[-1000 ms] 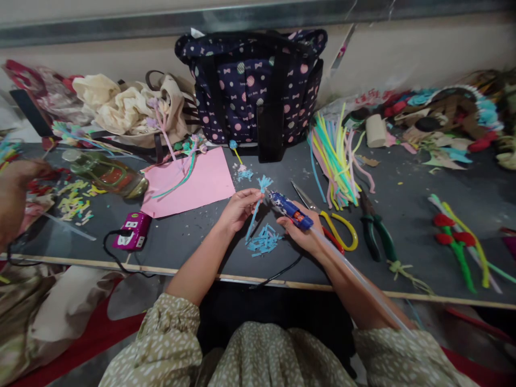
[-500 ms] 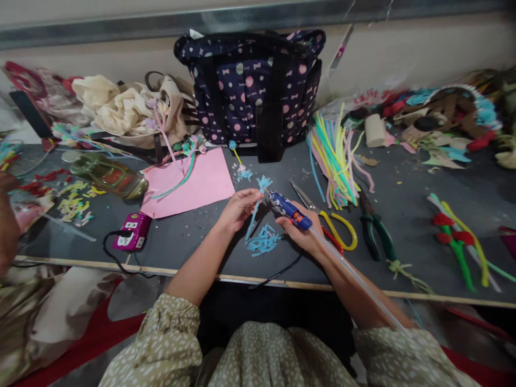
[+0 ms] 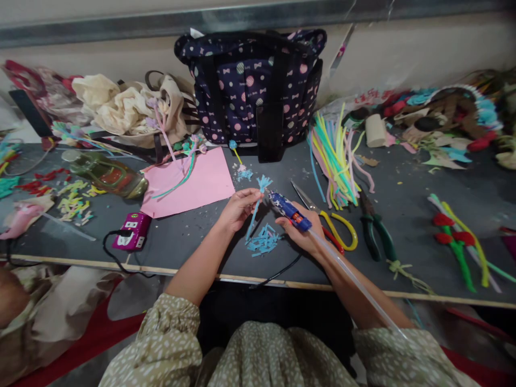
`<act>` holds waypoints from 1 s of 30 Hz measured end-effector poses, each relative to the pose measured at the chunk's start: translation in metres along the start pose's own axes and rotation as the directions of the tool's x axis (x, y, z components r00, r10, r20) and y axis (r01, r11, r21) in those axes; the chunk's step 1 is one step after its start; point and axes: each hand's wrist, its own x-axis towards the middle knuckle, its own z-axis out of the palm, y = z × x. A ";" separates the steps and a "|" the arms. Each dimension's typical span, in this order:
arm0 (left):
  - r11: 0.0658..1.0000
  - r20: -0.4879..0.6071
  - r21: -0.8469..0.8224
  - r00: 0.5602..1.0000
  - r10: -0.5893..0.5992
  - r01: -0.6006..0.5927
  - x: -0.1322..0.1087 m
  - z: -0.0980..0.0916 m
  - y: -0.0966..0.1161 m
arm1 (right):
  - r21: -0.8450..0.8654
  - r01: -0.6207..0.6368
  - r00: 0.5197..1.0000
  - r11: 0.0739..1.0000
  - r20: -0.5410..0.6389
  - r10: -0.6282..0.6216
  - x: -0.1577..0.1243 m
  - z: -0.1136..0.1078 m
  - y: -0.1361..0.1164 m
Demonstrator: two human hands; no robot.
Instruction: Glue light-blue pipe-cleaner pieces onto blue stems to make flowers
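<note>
My left hand pinches a light blue pipe cleaner stem, with a tuft of short blue pieces fanning out at its top. My right hand is wrapped round a blue glue gun, whose nozzle points at the base of the tuft; whether it touches I cannot tell. A long clear glue stick sticks out of the gun's back over my right forearm. Below, between both hands, lies a pile of short blue pipe cleaner pieces.
Right of my hands lie scissors, pliers and a bundle of pipe cleaners. A pink sheet, a bottle and a purple power socket are on the left. Behind stand a phone and a dotted bag.
My hands, the blue stem and the glue gun stay practically still. At the far left, another person's arm has drawn back from the table and down, uncovering a pink glue gun and teal pieces.
</note>
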 end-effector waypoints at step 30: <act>0.991 -0.102 -0.129 0.994 0.033 -0.046 0.007 -0.006 0.003 | 0.148 -0.117 0.993 0.982 0.021 0.115 0.007 0.001 0.002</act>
